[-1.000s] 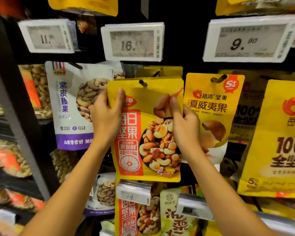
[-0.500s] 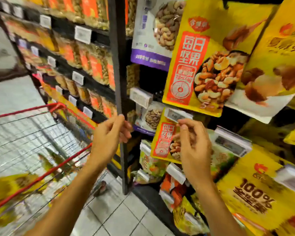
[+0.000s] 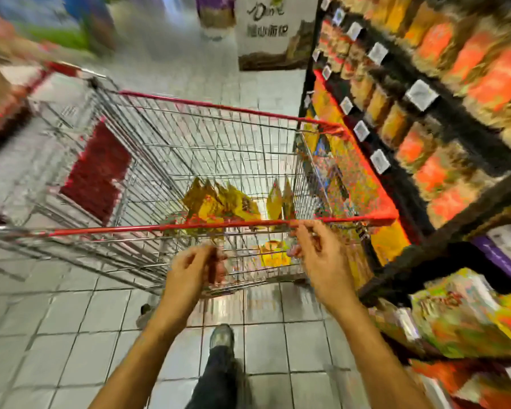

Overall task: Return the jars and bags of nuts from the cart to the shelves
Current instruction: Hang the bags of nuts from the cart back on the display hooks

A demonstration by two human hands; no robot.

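Now bag left hung on shelves (image 3: 443, 113); view swung to cart (image 3: 130, 228). Left hand (image 3: 195, 270), right hand (image 3: 319, 255) held at near rim, fingers loosely curled, nothing gripped. Yellow bags (image 3: 227, 202) seen in cart, next to be fetched.

Both bare forearms stretched forward, left hand (image 3: 194, 271) and right hand (image 3: 322, 258) empty, fingers (image 3: 216, 264) loosely curled
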